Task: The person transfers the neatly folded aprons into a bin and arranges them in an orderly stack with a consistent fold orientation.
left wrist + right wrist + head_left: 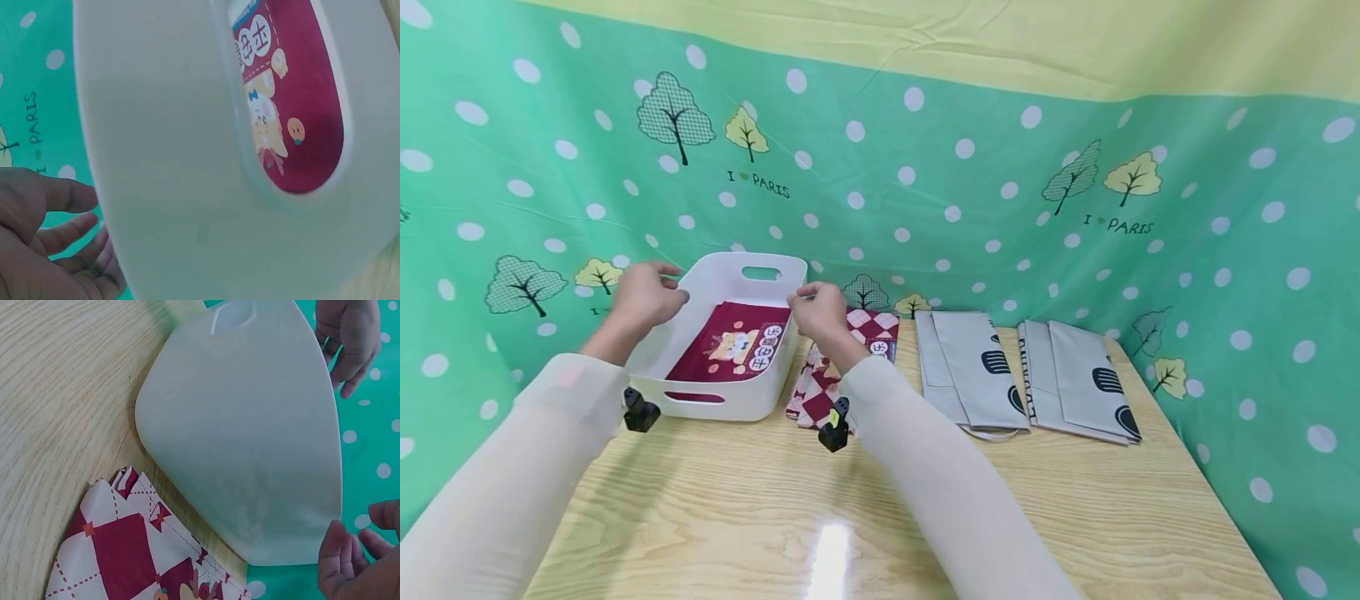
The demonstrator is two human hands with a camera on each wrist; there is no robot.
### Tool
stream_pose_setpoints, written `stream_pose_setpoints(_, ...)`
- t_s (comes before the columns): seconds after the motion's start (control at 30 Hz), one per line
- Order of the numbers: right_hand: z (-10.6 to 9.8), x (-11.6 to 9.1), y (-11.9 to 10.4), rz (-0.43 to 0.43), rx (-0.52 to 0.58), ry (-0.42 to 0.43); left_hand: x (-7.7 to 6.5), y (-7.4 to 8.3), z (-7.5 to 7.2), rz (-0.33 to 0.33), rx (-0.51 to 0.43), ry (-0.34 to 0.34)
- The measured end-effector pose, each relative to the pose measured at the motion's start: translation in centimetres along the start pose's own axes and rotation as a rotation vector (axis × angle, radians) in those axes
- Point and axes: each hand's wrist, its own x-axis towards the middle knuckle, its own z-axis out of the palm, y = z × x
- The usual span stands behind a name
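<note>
A white plastic bin (pixel 752 404) with slotted handle holes stands at the left of the table. Inside it lies a folded dark red cloth (pixel 700 354) printed with a cartoon animal and lettering. My left hand (pixel 643 296) is at the bin's left rim; in the left wrist view its loosely bent fingers (pixel 69 234) come right up to the edge. Across the bin, my right hand (pixel 822 312) is at the right rim. The right wrist view has its fingertips (pixel 336 540) at the rim's corner, thumb apart from them.
Close to the bin's right side lies a folded red-and-white checked cloth (pixel 816 396), partly behind my right hand. Farther right are two folded grey cloths (pixel 973 367) with dark cutlery prints. A green dotted curtain (pixel 925 192) hangs behind the wooden table (pixel 737 517).
</note>
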Motion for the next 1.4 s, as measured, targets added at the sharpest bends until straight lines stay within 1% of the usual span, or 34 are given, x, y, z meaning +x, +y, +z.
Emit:
stream_pose_setpoints(0.07,-0.2,0.0,0.0,-0.001,0.006,-0.004,-0.1,0.3,0.2,0.003,-0.005,-0.007)
stream_pose_setpoints(0.23,-0.8,-0.1,0.2,-0.014,0.003,-0.017,-0.4,1.1,0.9,0.036,-0.010,-0.007)
stream_pose_setpoints(0.43,-1.9,-0.1,0.5,-0.091,-0.083,-0.053,-0.7,2.0,2.0,0.074,-0.011,0.006)
stream_pose_setpoints(0.6,-3.4,0.0,1.1,-0.162,-0.133,-0.080,-1.1,2.8,3.0,0.128,0.003,0.015)
stream_pose_setpoints(0.8,-5.3,0.5,2.4,-0.205,-0.184,-0.086,-1.6,3.8,4.1,0.192,-0.002,0.011)
stream_pose_setpoints(0.93,-6.3,0.6,3.1,-0.222,-0.220,-0.072,-2.4,5.0,4.8,0.229,-0.033,-0.018)
stream_pose_setpoints(1.03,-6.9,0.6,3.5,-0.229,-0.251,-0.067,-2.9,6.1,5.4,0.268,-0.045,-0.020)
stream_pose_setpoints(1.23,-8.0,0.7,4.5,-0.243,-0.330,-0.079,-3.7,7.5,7.0,0.382,-0.010,0.013)
stream_pose_setpoints(1.4,-8.6,0.7,5.2,-0.275,-0.422,-0.102,-4.7,8.5,8.2,0.430,0.046,0.006)
